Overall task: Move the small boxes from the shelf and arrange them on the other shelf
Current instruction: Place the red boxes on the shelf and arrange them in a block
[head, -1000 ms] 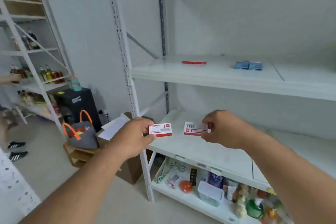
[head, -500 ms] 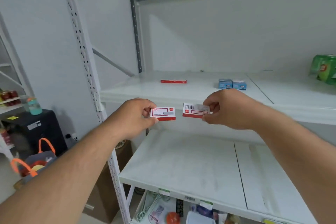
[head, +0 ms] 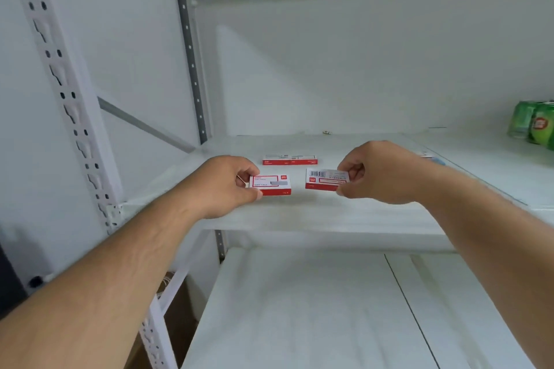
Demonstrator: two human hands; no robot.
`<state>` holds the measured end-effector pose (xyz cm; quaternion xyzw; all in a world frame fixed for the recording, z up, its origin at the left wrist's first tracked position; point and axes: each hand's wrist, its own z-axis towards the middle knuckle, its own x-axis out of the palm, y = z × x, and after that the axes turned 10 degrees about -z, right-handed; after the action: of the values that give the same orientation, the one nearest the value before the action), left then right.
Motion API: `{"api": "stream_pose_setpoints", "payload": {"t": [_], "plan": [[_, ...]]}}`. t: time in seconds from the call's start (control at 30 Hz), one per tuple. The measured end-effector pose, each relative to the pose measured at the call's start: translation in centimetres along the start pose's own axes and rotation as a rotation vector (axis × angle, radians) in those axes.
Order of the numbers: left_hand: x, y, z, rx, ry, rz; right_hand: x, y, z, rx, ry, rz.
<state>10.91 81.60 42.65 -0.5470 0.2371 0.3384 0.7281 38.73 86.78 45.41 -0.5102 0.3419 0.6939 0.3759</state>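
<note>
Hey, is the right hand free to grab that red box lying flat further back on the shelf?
Probably not yet: the right hand already pinches a barcode box. The path to the flat box looks open.

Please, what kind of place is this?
Probably a storeroom or stockroom. White metal shelving on a perforated upright fills the view, and green packaged goods stand at the right. Each hand holds a small red and white box above the shelf.

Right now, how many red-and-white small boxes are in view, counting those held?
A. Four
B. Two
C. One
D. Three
D: the left hand holds one box, the right hand holds another, and a third box lies on the shelf behind them.
</note>
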Motion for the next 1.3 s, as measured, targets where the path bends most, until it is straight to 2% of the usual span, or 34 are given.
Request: {"api": "stream_pose_setpoints", "payload": {"t": [0.3, 0.6, 1.3], "plan": [[-0.2, 3.3, 6.9, 0.019, 0.057, 0.067, 1.7, -0.8, 7.3, 0.028, 0.058, -0.015], [0.8, 3.9, 11.6, 0.001, 0.061, 0.183, 3.5, -2.8, 12.3, -0.041, 0.105, -0.011], [2.1, 5.9, 15.8, 0.009, 0.139, 0.134, 5.5, -2.2, 15.5, 0.031, 0.158, -0.068]]}}
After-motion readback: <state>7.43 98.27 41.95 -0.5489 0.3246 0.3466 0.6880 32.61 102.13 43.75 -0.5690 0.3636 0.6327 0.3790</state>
